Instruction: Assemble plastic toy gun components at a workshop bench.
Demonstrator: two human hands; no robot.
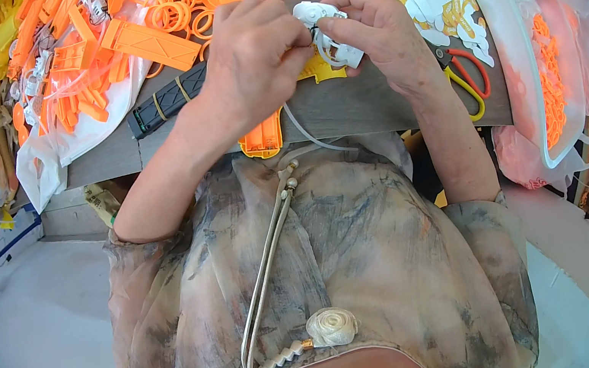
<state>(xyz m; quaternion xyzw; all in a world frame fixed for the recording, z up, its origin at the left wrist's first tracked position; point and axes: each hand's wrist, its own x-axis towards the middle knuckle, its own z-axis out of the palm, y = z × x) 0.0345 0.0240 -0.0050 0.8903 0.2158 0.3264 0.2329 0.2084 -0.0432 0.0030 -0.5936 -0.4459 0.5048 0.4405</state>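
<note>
Over the near part of the grey table, my right hand [384, 31] grips a small white plastic mechanism [342, 49] with a round opening. My left hand [251, 56] is closed in a pinch against that mechanism's left side; what lies between its fingertips is hidden. From beneath the left hand a thin translucent tube [305, 132] curves down toward my lap. Just below the hands lies a yellow plastic piece [323, 69], partly covered. An orange plastic housing half [262, 138] rests at the table's front edge, below my left wrist.
A black strip-shaped pack [162, 103] with bands around it lies left of my left forearm. Orange plastic parts [149, 43] spread across the back left. Scissors [475, 82] with red and yellow handles and white sticker pieces [443, 2] are at right, beside a white tub [492, 21].
</note>
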